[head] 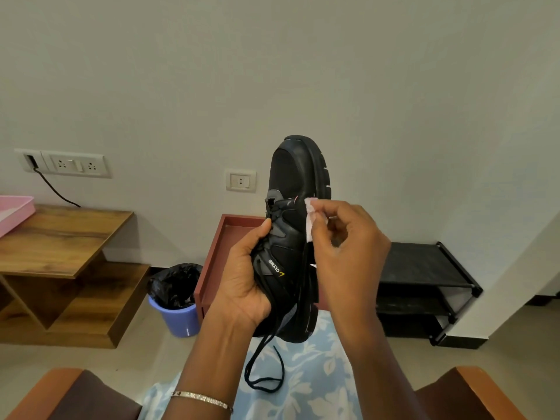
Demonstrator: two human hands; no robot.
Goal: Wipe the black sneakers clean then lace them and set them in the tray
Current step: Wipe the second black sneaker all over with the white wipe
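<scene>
The left grip (245,277) is clamped round the heel end of a black sneaker (291,183), holding it toe-up in the air. The right grip (342,247), just beside it, pinches a white wipe (310,216) against the sneaker's side by the sole. Loose laces (260,359) dangle below the left grip. A reddish tray (212,262) sits behind both grips, partly hidden by the sneaker. A blue bin (181,316) stands left of the left grip, and a black shoe rack (424,268) right of the right grip.
</scene>
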